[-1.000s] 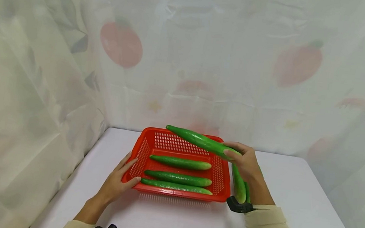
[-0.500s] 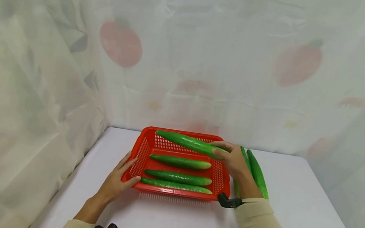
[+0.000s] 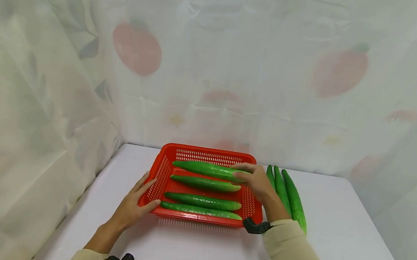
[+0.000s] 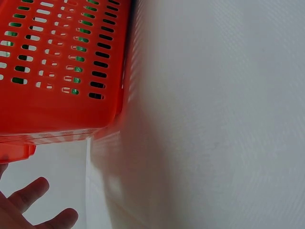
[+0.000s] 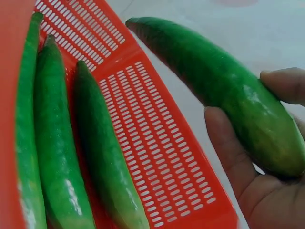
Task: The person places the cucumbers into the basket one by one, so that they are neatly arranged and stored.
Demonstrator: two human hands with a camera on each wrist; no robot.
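Observation:
A green cucumber (image 3: 204, 169) is pinched near its paler end by my right hand (image 3: 260, 184), between the thumb and fingers. It lies level, over the back part of a red plastic basket (image 3: 176, 147). In the right wrist view, the same cucumber (image 5: 209, 71) is beside the basket's slotted wall (image 5: 157, 148), with its darker tip pointing away. Three more cucumbers lie side by side inside: a rear one (image 3: 207, 184), a middle one (image 3: 201, 201) and a front one (image 3: 200, 210). My left hand (image 3: 129, 208) rests with spread fingers on the basket's left side, its thumb at the front left corner.
Right of the basket, three cucumbers (image 3: 294, 197) lie together on the white table (image 3: 337, 243), partly behind my right forearm. A pale patterned sheet (image 3: 215, 63) hangs behind the table, and another (image 3: 42, 131) on the left.
My right hand has carried the cucumber left and down, from above the basket's right rim to inside its back part. The cucumber has turned more level. My left hand stays on the basket.

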